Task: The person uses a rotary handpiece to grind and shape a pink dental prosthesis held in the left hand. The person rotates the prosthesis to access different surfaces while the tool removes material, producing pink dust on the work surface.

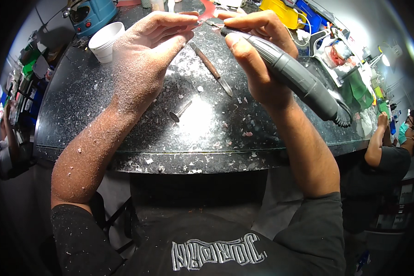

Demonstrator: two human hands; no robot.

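My right hand is closed around a dark grey rotary handpiece, its coiled cord trailing off the back end. The handpiece's thin metal bit points left toward the fingertips of my left hand. That hand is coated in pale dust, and its fingers and thumb pinch a small pinkish piece, mostly hidden by the fingers. Below the hands lies a wooden-handled knife with a metal blade. Nearer to me on the bench is a small metal pin with a round, flat head.
White dust and chips cover the black bench. A white cup stands left of my left hand, before a blue machine. Yellow and blue bins sit at the back right. A masked person is at the far right.
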